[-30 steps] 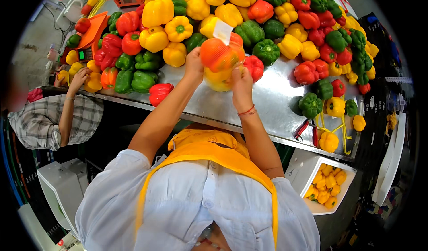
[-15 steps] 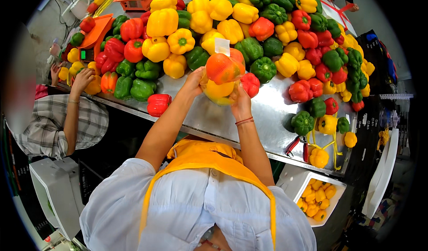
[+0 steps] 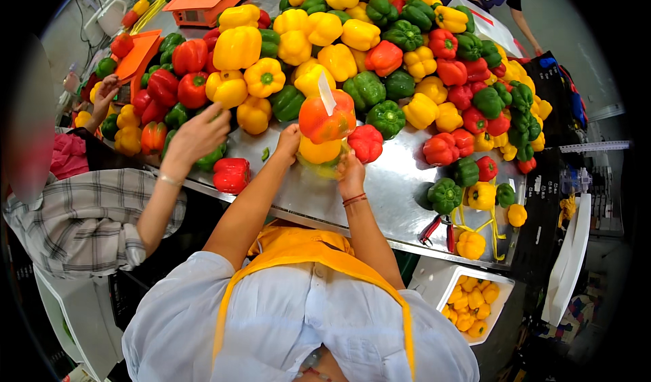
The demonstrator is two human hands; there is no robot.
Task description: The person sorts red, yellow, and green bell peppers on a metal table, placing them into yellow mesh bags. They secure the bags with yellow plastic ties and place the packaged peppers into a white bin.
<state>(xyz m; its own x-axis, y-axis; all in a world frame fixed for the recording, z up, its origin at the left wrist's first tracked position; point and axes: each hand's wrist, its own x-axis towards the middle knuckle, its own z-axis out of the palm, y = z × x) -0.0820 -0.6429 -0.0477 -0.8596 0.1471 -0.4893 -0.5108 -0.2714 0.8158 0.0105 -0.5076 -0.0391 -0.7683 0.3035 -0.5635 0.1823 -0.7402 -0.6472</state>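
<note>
Between my two hands, above the metal table, is a clear plastic bag [image 3: 319,170] of bell peppers. An orange-red bell pepper [image 3: 332,121] sits uppermost in it, over a yellow bell pepper [image 3: 317,153]; something greenish shows below. A white label [image 3: 327,96] sticks up from the top. My left hand [image 3: 289,143] is closed on the bag's left side. Lower down on the right, my right hand [image 3: 350,176] pinches the bag's edge. Just beyond my right hand lies a red bell pepper [image 3: 366,143], on the table.
Red, yellow and green peppers [image 3: 339,62] are heaped across the metal table [image 3: 400,185]. A co-worker's hand [image 3: 202,134] reaches in from the left. Red-handled cutters [image 3: 437,231] lie at the front right, near a white box [image 3: 503,294] of yellow peppers. Orange scales [image 3: 207,1] stand behind.
The co-worker's hand has come rightward over the peppers beside my left arm. My hands still hold the bag, and its white label has tilted. The whole view has shifted slightly.
</note>
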